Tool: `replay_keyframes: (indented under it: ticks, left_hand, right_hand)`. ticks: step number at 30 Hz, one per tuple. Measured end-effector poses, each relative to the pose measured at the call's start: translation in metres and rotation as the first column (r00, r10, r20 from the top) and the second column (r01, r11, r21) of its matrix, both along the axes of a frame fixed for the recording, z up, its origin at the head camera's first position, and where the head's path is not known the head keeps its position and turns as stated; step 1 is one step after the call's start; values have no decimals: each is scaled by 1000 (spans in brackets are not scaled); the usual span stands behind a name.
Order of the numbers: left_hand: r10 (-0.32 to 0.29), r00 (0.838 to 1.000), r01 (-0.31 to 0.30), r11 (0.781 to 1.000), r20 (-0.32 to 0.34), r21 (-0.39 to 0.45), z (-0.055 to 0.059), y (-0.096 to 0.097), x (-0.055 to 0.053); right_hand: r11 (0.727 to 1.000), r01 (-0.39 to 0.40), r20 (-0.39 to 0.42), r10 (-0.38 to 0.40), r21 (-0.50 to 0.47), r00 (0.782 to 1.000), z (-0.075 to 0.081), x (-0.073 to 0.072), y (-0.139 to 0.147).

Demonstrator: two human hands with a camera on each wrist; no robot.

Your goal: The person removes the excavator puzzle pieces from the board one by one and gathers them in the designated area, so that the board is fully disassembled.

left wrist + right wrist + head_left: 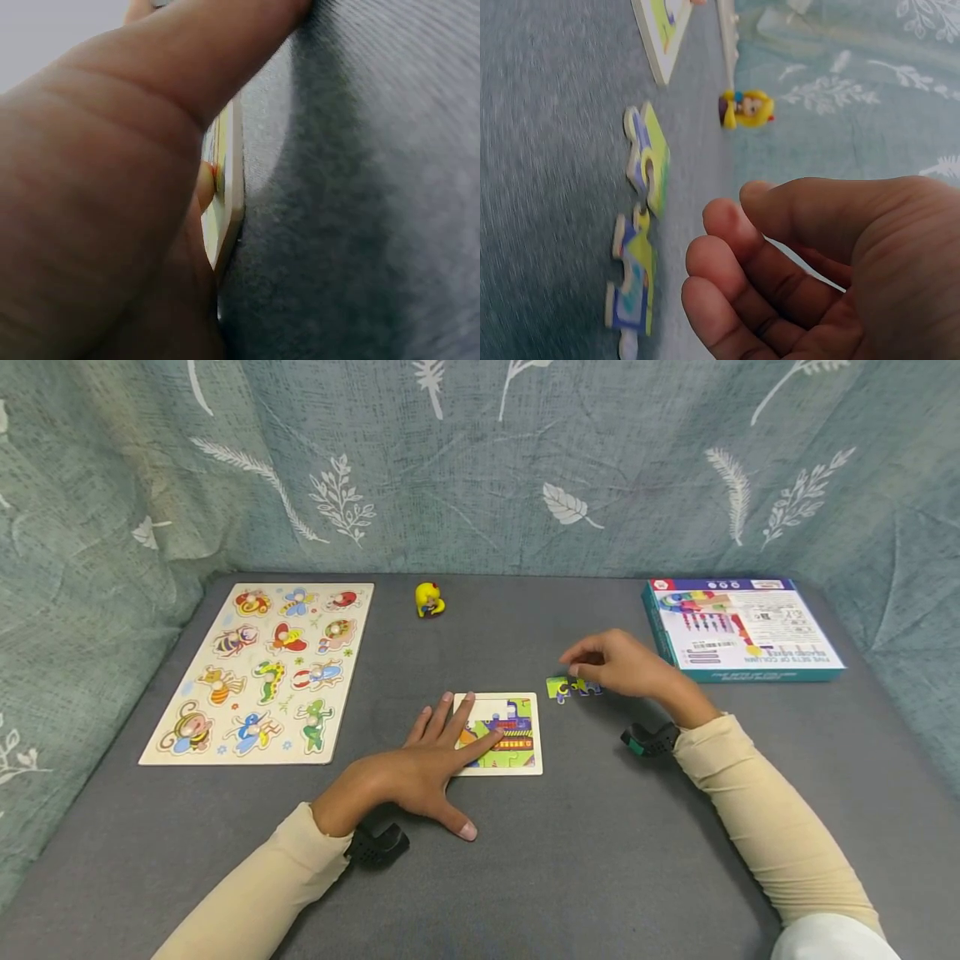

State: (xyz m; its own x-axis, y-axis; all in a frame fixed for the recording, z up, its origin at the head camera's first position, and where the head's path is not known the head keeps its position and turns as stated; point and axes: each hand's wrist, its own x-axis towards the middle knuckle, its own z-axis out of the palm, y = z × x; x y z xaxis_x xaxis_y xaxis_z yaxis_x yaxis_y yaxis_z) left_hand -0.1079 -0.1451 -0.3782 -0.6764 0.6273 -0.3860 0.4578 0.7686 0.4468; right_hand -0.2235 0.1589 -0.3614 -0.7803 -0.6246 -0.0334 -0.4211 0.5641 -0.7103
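Note:
My left hand [423,777] lies spread over a small wooden puzzle board [537,735], its straight fingers resting on the left part and index fingertip on the picture. A colourful train picture fills much of the frame, with a pale bare area at the top left. In the left wrist view the thumb hides most of the board. Just right of the board lie a green-and-blue puzzle piece [653,157] and a second puzzle piece [634,289]. Above these pieces hovers my right hand [626,668], fingers loosely bent, with nothing between thumb and fingertips.
A large insect puzzle board [255,681] lies on the left of the grey table [600,860]. Near the back edge stands a small yellow-haired figurine [428,600]. At the right back is a flat toy box [750,631], close beyond my right hand. A patterned curtain [480,468] hangs behind.

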Motion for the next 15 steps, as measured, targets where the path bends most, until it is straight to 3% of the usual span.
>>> replay_keyframes:
  ticks: [9,15]
  left_hand:
    - [30,999,-30,1000,19,-4,7,8,1]
    - [37,999,-36,999,-27,6,7,13,-1]
  right_hand:
    - [999,-32,48,31,20,998,-3,4,-14]
    - [997,-71,29,71,14,997,-1,5,-20]
